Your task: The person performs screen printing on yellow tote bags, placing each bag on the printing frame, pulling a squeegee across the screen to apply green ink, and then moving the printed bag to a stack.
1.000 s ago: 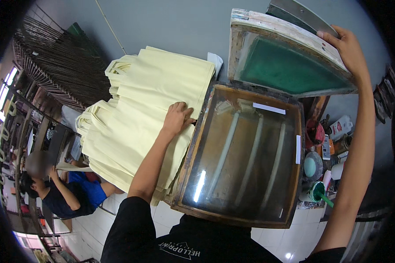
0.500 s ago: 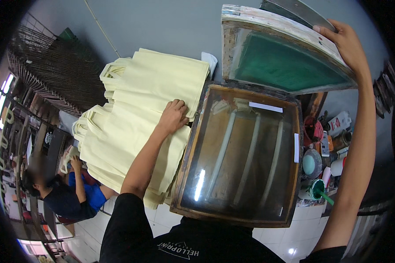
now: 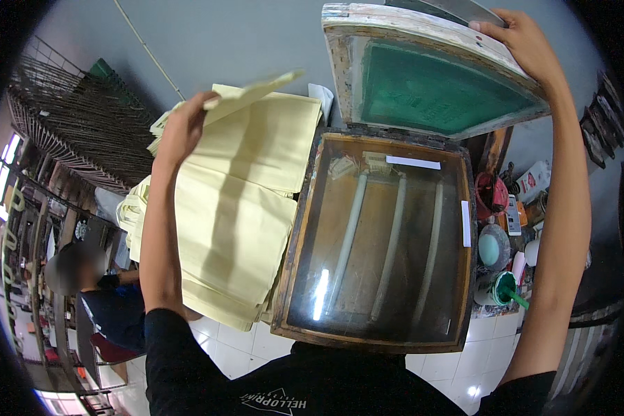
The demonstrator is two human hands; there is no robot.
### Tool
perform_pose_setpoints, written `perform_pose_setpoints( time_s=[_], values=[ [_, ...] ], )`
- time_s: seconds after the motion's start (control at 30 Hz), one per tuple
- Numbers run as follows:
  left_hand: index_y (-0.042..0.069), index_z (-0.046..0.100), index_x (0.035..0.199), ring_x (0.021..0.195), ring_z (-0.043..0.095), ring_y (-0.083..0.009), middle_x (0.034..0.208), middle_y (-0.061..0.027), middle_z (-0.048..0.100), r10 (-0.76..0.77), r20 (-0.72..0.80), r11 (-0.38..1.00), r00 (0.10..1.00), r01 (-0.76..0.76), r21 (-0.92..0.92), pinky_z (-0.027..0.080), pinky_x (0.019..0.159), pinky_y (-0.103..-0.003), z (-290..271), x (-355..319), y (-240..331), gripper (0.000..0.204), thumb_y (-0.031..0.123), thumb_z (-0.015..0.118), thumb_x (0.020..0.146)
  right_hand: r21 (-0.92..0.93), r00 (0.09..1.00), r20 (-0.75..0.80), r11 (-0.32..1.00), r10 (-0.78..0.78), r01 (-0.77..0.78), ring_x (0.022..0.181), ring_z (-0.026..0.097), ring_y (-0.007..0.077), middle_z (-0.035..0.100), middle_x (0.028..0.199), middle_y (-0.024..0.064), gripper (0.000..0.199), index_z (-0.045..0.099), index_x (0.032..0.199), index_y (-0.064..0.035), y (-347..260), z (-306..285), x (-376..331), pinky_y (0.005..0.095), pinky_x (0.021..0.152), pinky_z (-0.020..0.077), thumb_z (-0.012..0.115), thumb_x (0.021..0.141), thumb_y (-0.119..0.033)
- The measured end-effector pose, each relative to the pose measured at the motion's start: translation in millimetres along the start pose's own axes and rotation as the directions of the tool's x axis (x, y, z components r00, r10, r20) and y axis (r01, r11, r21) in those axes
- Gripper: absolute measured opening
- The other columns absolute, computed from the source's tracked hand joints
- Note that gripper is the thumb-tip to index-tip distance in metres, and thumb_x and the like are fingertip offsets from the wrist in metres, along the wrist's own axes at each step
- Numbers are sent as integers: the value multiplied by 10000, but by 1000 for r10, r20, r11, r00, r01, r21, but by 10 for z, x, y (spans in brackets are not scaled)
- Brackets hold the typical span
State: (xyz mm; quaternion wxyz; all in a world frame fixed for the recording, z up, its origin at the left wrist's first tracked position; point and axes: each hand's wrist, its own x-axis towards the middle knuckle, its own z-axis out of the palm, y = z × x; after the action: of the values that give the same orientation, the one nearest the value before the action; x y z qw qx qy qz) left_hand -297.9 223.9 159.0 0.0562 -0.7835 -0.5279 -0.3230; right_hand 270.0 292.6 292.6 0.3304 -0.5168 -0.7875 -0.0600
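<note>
Head view: left arm reaches up and forward, left hand [image 3: 185, 125] pinching a pale yellow bag [image 3: 256, 92] by one end, its far end blurred, over the stacked bags [image 3: 232, 222]. Right arm extended high; right hand [image 3: 516, 45] curled on the upper edge of the screen frame [image 3: 440, 87], thumb beside a flat metal strip [image 3: 457, 8]. Bags: flat, matte cloth, looped handles at left. Frame: tilted up, worn white-streaked wood, green mesh. Box [image 3: 381, 243]: dark wooden rim, glossy glass top, three pale tubes under it. Stack's right edge sits just beside the box's left rim; tub [image 3: 499, 288] with green contents near the right rim. Open room between raised frame and glass, and between both forearms.
</note>
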Motion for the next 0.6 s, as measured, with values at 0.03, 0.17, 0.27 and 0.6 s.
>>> perform_pose_setpoints(
  time_s=[0.03,0.17,0.27,0.6],
  values=[
    [80,637,1268,1008,693,-380,1147,-196,711,57,16,996,998,-58,71,543,875,-400,-21,-152,125,393,-58,588,904,26,997,-21,997,73,-73,653,638,251,695,751,200,442,742,959,46,-263,-6,-49,384,661,500,747,879,-389],
    [118,665,1279,1088,696,-344,1256,-139,702,75,201,991,977,-95,91,571,936,-420,413,-1047,878,477,-53,632,834,-28,989,-77,991,126,-128,625,609,235,693,713,235,473,750,963,70,-597,-95,-161,380,642,494,793,821,-379],
    [21,642,1310,1228,646,-314,1347,-168,656,49,300,986,953,2,-168,533,1043,-399,1322,-1846,1547,488,-11,660,823,-90,987,-45,983,155,-158,649,640,272,701,746,258,490,749,977,72,-604,-133,-185,401,661,505,790,819,-390],
    [9,579,1381,1452,423,-358,1497,-224,504,242,300,937,923,-143,-318,312,1220,-514,2626,-2251,2774,493,95,682,906,-7,995,-46,996,91,-91,775,706,393,697,845,329,567,742,999,86,-339,-34,-175,446,767,542,792,801,-442]
  ],
)
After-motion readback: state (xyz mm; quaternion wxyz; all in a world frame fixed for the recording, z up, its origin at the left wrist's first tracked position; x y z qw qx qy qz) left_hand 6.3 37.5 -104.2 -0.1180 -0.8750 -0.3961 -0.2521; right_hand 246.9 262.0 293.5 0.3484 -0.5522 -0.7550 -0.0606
